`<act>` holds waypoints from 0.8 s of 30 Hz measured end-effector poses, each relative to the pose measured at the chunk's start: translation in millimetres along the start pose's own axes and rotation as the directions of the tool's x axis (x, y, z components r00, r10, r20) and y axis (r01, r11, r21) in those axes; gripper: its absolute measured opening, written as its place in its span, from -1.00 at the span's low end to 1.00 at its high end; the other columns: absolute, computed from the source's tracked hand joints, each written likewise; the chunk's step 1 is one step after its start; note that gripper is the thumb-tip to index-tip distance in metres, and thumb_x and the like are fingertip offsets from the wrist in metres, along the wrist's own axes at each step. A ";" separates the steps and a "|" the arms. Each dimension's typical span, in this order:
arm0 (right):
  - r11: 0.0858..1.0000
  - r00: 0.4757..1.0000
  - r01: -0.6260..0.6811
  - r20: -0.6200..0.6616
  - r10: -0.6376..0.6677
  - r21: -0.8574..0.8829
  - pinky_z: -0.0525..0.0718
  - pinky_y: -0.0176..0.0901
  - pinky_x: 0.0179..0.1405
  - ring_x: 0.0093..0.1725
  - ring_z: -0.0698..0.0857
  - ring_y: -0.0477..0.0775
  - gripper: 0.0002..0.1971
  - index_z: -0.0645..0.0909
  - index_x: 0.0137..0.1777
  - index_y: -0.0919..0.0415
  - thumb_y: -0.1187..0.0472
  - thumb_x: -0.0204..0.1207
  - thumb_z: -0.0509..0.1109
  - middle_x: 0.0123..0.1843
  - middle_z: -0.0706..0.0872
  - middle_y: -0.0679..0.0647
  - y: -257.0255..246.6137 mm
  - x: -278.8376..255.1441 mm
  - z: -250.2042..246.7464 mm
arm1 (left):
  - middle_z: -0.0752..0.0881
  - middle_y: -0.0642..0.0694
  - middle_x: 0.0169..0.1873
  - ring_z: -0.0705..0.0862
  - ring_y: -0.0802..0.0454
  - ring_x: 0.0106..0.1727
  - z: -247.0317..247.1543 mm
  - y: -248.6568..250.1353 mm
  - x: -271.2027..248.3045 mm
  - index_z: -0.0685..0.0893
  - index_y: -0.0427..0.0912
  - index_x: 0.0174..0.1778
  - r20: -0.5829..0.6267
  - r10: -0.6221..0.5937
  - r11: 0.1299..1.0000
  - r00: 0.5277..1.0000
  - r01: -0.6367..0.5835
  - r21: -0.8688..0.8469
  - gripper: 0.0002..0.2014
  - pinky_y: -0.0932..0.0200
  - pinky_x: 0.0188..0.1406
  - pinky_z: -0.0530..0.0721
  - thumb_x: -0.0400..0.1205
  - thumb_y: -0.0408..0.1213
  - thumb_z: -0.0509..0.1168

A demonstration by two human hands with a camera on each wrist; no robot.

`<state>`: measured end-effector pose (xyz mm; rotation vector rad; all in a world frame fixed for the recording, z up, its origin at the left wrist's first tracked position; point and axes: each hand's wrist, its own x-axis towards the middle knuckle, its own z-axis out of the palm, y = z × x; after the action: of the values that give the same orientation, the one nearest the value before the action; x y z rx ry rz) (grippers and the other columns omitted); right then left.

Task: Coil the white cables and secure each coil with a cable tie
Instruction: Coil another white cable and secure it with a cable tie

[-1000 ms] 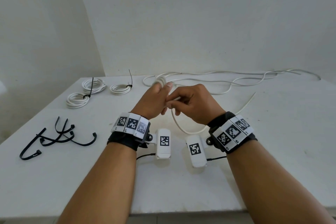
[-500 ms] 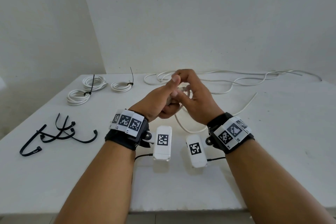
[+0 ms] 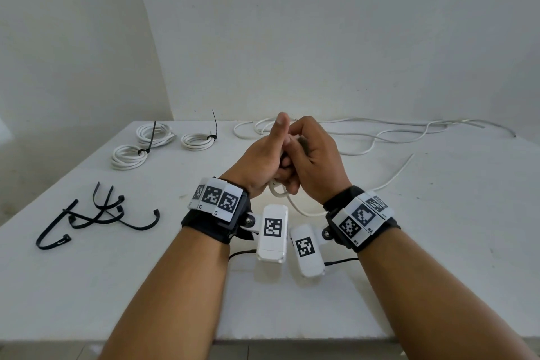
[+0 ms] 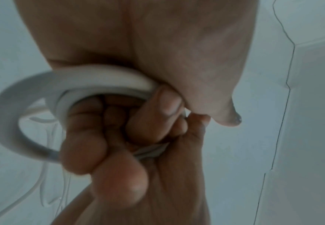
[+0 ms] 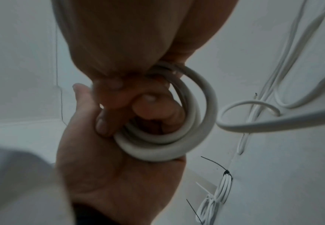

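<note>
I hold a small coil of white cable [image 3: 276, 188] above the table, between both hands. My left hand [image 3: 270, 152] grips it with the thumb pointing up. The coil [image 5: 194, 121] lies against the left palm [image 5: 119, 182]. My right hand [image 3: 311, 152] is pressed against the left, its fingers [image 5: 103, 121] curled through the turns. In the left wrist view the coil [image 4: 13, 121] sticks out to the left of the curled fingers. The free length of cable [image 3: 397, 172] trails right and back over the table.
Three tied white coils [image 3: 128, 156] [image 3: 155, 133] [image 3: 197, 140] lie at the back left. Several loose black cable ties [image 3: 96, 216] lie at the front left. More loose white cable [image 3: 380, 137] snakes along the back of the white table [image 3: 438, 228]. Walls stand behind and to the left.
My right hand swung up and over the left, then came back down beside it, carrying cable round the coil. Both hands now sit closer together, and the left thumb points up.
</note>
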<state>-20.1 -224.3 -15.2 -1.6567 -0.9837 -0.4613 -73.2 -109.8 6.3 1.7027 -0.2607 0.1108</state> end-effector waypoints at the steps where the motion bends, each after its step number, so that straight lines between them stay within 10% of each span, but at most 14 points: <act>1: 1.000 1.000 0.007 -0.022 -0.007 -0.008 0.59 -0.24 -0.38 -0.36 0.69 0.01 -0.87 0.46 -0.16 -0.22 -0.05 0.64 0.25 -0.26 0.65 0.01 -0.7 0.2 0.6 | 0.39 -0.11 -0.68 0.54 -0.09 -0.66 0.6 1.5 -0.1 0.30 -0.17 -0.51 -0.026 -0.005 1.000 1.000 0.005 0.016 -0.20 0.18 -0.54 0.44 0.29 0.66 -0.10; 7: 0.993 0.973 0.119 -0.195 -0.120 -0.021 0.59 -0.29 -0.26 -0.27 0.63 -0.14 -0.86 0.75 -0.14 0.21 0.17 0.59 0.44 -0.22 0.65 0.01 0.0 2.1 -1.1 | 0.44 -0.03 -0.66 0.47 -0.02 -0.61 -1.6 9.1 2.2 0.51 -0.05 -0.54 -0.312 0.023 0.985 0.950 0.032 0.171 -0.31 0.18 -0.50 0.42 0.41 0.53 -0.09; 12: 0.997 0.954 0.076 -0.291 -0.076 -0.013 0.48 -0.45 -0.27 -0.33 0.57 -0.22 -0.88 0.82 -0.11 0.23 0.23 0.60 0.48 -0.29 0.62 -0.02 -0.1 5.8 -3.7 | 0.34 0.00 -0.59 0.29 0.06 -0.57 -4.5 6.7 0.0 0.52 -0.20 -0.04 -0.194 -0.033 0.974 0.980 -0.012 -0.224 -0.53 0.21 -0.55 0.27 0.70 0.20 0.11; 15: 0.998 0.948 0.058 -0.314 -0.060 -0.016 0.52 -0.35 -0.32 -0.34 0.61 -0.16 -0.87 0.81 -0.16 0.23 0.24 0.59 0.48 -0.30 0.67 0.06 -1.0 6.2 -2.9 | 0.38 0.02 -0.54 0.27 0.11 -0.59 0.3 5.3 3.3 0.54 -0.13 -0.16 -0.338 0.011 0.983 0.941 -0.072 -0.167 -0.77 0.30 -0.63 0.21 0.74 -0.10 0.18; 19: 0.999 0.952 -0.032 -0.304 0.032 0.006 0.65 -0.09 -0.38 -0.41 0.70 -0.02 -0.83 0.84 -0.17 0.15 0.15 0.60 0.48 -0.34 0.79 0.00 -6.2 7.1 -0.3 | 0.53 0.16 -0.59 0.41 0.14 -0.59 2.9 6.0 6.4 0.62 0.00 -0.34 -0.497 0.135 0.991 0.857 -0.126 0.051 -0.73 0.20 -0.53 0.29 0.55 0.10 0.31; 24: 0.978 0.950 -0.186 -0.237 0.203 0.093 0.53 -0.25 -0.48 -0.61 0.54 -0.11 -0.71 0.83 -0.28 0.16 0.06 0.62 0.46 -0.62 0.65 0.01 -20.4 13.1 -2.8 | 0.60 -0.62 -0.27 0.34 0.00 -0.57 -5.4 15.1 -1.2 0.67 -0.15 -0.10 -0.487 0.165 0.984 0.858 -0.179 0.017 -0.64 0.24 -0.58 0.30 0.49 0.12 0.37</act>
<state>-28.2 -221.0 7.6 -1.5720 -0.6398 -0.4805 -77.6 -106.3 21.4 1.5613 -0.0338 0.6597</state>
